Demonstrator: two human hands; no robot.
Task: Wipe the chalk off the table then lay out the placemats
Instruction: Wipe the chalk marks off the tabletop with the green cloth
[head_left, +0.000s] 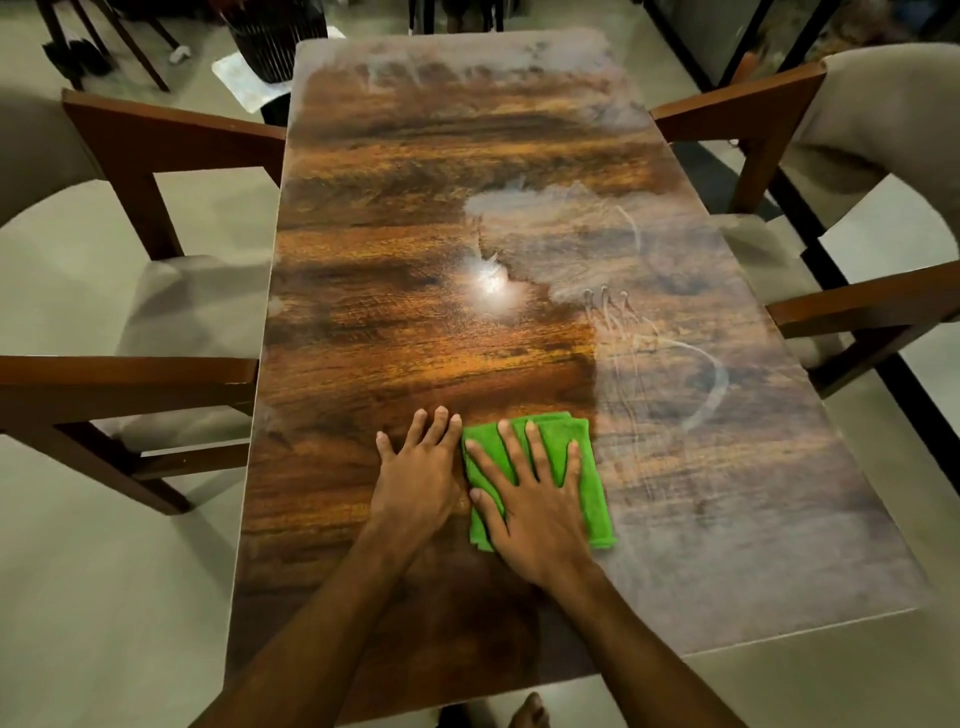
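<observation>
Firstly, the only container: a dark ribbed bin (270, 41) on the floor past the far end of the desk (395, 322). Its top is cut off by the frame, so its contents cannot be seen. A pale sheet (249, 85) lies beside it.

The desk is a long rectangle with rounded far corners and a glossy, streaky wood-grain top that reflects a bright lamp spot. White chalk (701, 467) hazes the right half and the far edge, with curved scribbles and finger-like streaks in it. The left half shows bare grain.

A folded green cloth (592, 499), fuzzy in texture, lies flat near the near end, at the border of the haze. The right hand (535, 512) presses on it, fingers straight and spread. The left hand (415, 478) lies flat on bare wood just beside the cloth, fingers straight, holding nothing.

Wooden-framed chairs (156, 171) with pale padded seats flank both long sides, partly cropped. A bare foot (527, 712) shows below the near edge, mostly cut off.
</observation>
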